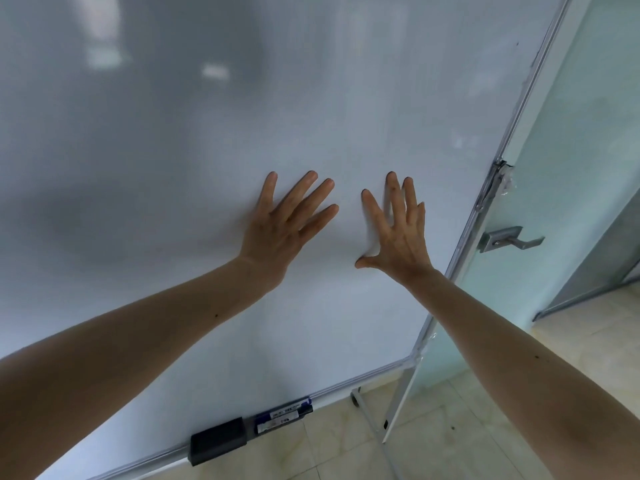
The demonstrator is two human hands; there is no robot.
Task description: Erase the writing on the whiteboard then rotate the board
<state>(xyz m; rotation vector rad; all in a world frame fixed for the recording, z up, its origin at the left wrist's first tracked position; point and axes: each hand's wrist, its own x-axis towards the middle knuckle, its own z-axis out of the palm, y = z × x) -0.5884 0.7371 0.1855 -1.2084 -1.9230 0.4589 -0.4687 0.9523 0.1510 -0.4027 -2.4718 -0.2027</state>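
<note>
**Both palms flat on a wiped whiteboard**

The whiteboard [173, 150] fills most of the view, tilted so its right edge runs diagonally down toward its lower right corner. No writing shows on its surface, only soft grey reflections. It lies directly under the fingertips of both hands.

The left hand [277, 226] presses on the board with its fingers [304, 188] spread wide, holding nothing. The right hand [398, 237] sits just beside it, also flat on the board, fingers [394, 192] wide apart and the thumb stretched out toward the left hand; it holds nothing either. The 2 hands are near each other but apart.

Well below the fingers, on the board's lower ledge, rests a black eraser [218, 439]. Just beside it, toward the right-hand side, lie 2 markers [284, 415] with blue and white labels; the print on them is too small to read.

Beyond the right hand's fingers, the metal frame [485, 209] carries a pivot bracket [498, 178] and a grey latch [509, 239]. Below that, a white stand leg [398, 400] reaches the beige tiled floor [485, 410]. Frosted glass panels [588, 133] stand behind the board's right edge.
</note>
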